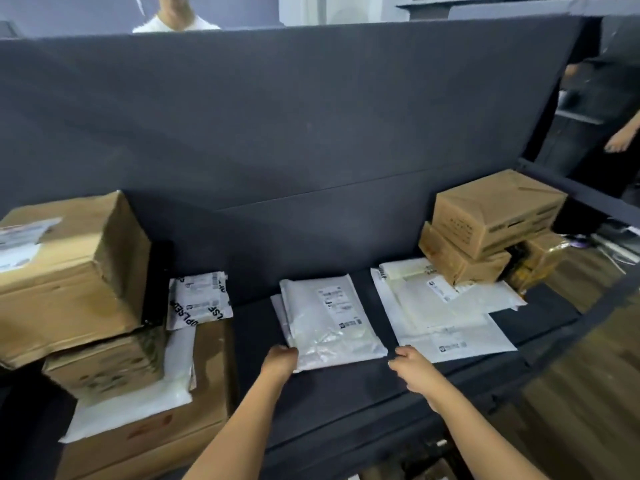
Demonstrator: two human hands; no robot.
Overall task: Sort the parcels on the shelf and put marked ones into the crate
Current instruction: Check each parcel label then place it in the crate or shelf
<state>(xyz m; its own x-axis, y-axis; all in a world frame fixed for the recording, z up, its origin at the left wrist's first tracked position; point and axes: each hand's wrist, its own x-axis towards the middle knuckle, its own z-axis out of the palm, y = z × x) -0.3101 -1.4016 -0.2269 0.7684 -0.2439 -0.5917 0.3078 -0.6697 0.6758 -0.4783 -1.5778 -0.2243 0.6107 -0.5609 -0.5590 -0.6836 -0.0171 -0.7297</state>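
Black shelf [329, 386]: corner of white mailer [332, 317] partly covers the left hand [280, 362].

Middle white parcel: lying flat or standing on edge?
Flat: the parcel lies label-up on the shelf; the left hand holds its near corner.

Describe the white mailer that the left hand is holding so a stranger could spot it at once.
Find the dark shelf with cardboard boxes stacked at both ends. White mailers lie between them; go to the middle pile. It is the top white poly mailer there, label up, the only one with its near corner in the grip of the left hand.
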